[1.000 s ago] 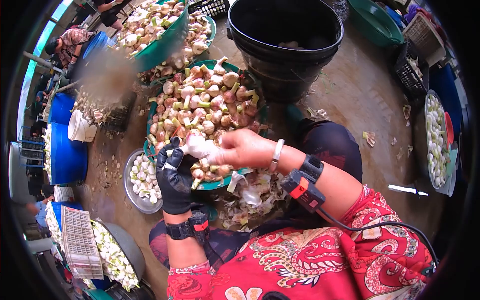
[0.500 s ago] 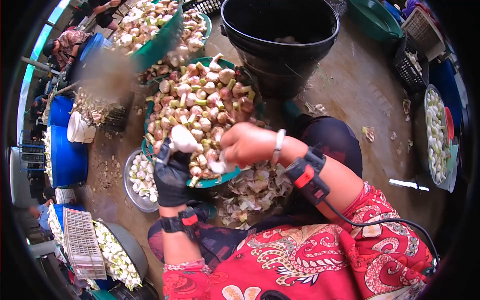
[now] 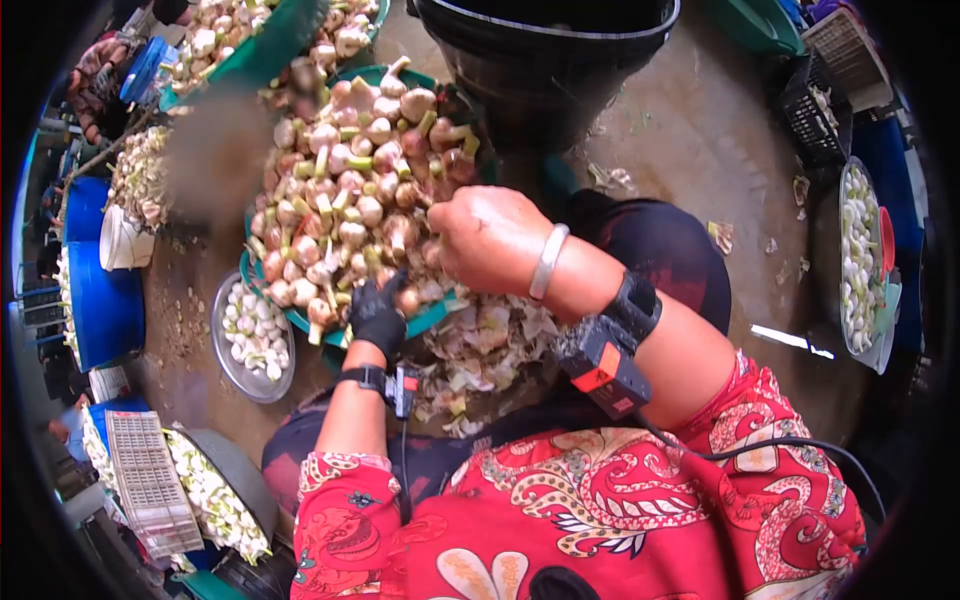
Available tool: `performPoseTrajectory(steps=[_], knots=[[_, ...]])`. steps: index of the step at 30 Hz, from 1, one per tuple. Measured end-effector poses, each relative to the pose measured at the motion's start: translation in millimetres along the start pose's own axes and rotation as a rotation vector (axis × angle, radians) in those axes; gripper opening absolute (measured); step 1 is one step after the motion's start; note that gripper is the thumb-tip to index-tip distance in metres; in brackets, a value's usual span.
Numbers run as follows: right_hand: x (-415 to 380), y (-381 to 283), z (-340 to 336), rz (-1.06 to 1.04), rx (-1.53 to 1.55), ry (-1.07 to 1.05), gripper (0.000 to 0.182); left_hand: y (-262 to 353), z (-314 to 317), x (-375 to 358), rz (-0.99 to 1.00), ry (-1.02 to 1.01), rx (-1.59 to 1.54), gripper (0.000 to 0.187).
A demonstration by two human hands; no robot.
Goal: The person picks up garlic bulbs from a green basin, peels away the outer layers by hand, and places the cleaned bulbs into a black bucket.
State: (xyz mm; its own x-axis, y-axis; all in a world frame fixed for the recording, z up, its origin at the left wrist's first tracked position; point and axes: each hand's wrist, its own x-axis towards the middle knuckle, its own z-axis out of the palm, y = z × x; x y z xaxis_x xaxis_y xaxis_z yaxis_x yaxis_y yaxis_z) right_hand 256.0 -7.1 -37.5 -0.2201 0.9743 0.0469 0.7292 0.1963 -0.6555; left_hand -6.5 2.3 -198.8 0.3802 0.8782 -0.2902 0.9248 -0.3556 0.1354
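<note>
A green basin (image 3: 302,323) in front of me is heaped with unpeeled garlic bulbs (image 3: 340,190) that have pinkish skins and green stem stubs. My left hand (image 3: 378,316), in a black glove, reaches down at the basin's near rim, and its fingers curl onto the bulbs there. My right hand (image 3: 490,240), bare with a white bangle, is closed in a fist over the pile's near right edge. What the fist holds is hidden. Loose garlic skins (image 3: 485,350) are heaped under it, beside my knee.
A metal bowl of peeled cloves (image 3: 250,338) sits left of the basin. A black bucket (image 3: 545,70) stands behind the basin, with more garlic basins (image 3: 250,40) at the far left. Blue drums (image 3: 100,300), a white crate (image 3: 150,480) and a tray of peeled garlic (image 3: 860,260) ring the floor. A person (image 3: 95,70) sits at the far left.
My left hand no longer holds up the white peeled bulb and has dropped to the basin's near rim. My right hand moved up over the pile. The view tilted downward.
</note>
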Motion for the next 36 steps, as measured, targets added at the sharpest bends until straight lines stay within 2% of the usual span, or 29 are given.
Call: performPoseTrajectory(steps=[2,3,4,6,7,9,10,12,13,14,15,17,18,20,21,22,24,26,28,29,30,32,33,34,36], knots=[[7.4,-3.9,-0.6,-0.055,0.039,0.114,0.015,0.4,-1.6,-0.4,-0.078,-0.126,0.075,0.055],[8.8,-8.4,-7.8,-0.056,0.089,0.084,0.014,-3.7,3.8,5.4,-0.09,-0.235,0.053,0.052],[10.5,-10.6,-8.8,-0.038,0.103,0.068,0.014,-10.1,12.9,8.5,-0.013,-0.173,0.056,0.048],[12.0,-13.2,-9.9,-0.006,0.079,0.019,0.013,-8.1,15.0,16.2,-0.131,-0.308,-0.025,0.042],[12.1,-12.8,-8.7,-0.007,0.079,0.002,0.015,-14.6,16.3,18.1,-0.044,-0.259,-0.074,0.046],[11.8,-15.8,0.3,-0.02,0.12,-0.049,0.021,-23.1,-4.7,23.1,-0.056,-0.239,-0.272,0.045],[12.3,-16.3,0.0,-0.028,0.169,-0.083,0.023,-13.5,-32.4,22.7,-0.149,-0.204,-0.379,0.043],[11.9,-20.4,-0.2,0.101,0.365,-0.128,0.047,-8.0,-79.2,23.0,-0.282,-0.145,-0.804,0.044],[13.5,-19.2,7.1,0.127,0.47,-0.124,0.052,-4.2,-110.0,21.0,-0.248,-0.135,-0.98,0.042],[16.7,-20.1,10.7,0.151,0.577,-0.125,0.059,-2.6,-128.5,18.6,-0.101,-0.029,-1.084,0.037],[20.1,-27.7,5.7,0.133,0.567,-0.129,0.059,11.6,-163.4,6.8,-0.037,-0.026,-1.189,0.037],[25.4,-48.1,-4.2,0.328,1.112,-0.319,0.067,33.6,-219.9,-20.7,0.054,-0.025,-1.347,0.036],[28.5,-55.0,-7.9,0.348,1.396,-0.372,0.066,37.6,-233.4,-29.9,0.084,-0.028,-1.403,0.036],[38.2,-60.3,-7.4,0.241,1.537,-0.384,0.064,40.2,-238.5,-38.9,0.109,0.077,-1.486,0.036],[41.7,-63.5,-9.1,0.201,1.422,-0.353,0.056,37.0,-235.3,-40.3,0.096,0.077,-1.537,0.037],[45.5,-65.2,-4.2,0.196,1.422,-0.365,0.056,33.1,-231.6,-40.5,0.082,0.08,-1.588,0.037],[51.0,-71.5,3.9,-0.045,0.964,-0.105,0.055,34.6,-228.1,-38.4,0.073,0.211,-1.503,0.038],[54.4,-74.0,3.0,0.096,1.1,-0.134,0.052,31.9,-227.8,-34.6,0.126,0.291,-1.514,0.042],[60.5,-68.2,16.9,0.275,1.488,-0.136,0.044,23.0,-227.5,-33.7,0.054,0.295,-1.687,0.044],[61.9,-69.2,13.7,0.299,1.489,-0.038,0.042,22.6,-231.2,-34.4,0.036,0.336,-1.638,0.045],[63.5,-70.9,8.4,0.362,1.542,-0.017,0.033,27.0,-234.1,-34.6,0.029,0.355,-1.625,0.048],[71.3,-53.1,16.3,0.309,1.589,-0.171,0.023,30.1,-230.8,-34.5,0.126,0.339,-1.374,0.054],[66.8,-63.2,14.6,0.378,1.55,-0.109,0.017,35.5,-230.4,-35.9,0.102,0.29,-1.301,0.06],[63.3,-69.1,9.6,0.354,1.534,-0.197,0.019,33.4,-217.9,-29.6,0.171,0.377,-1.141,0.061],[55.5,-82.0,12.0,0.395,1.366,-0.169,0.022,27.0,-206.8,-27.1,0.249,0.43,-0.949,0.059]])
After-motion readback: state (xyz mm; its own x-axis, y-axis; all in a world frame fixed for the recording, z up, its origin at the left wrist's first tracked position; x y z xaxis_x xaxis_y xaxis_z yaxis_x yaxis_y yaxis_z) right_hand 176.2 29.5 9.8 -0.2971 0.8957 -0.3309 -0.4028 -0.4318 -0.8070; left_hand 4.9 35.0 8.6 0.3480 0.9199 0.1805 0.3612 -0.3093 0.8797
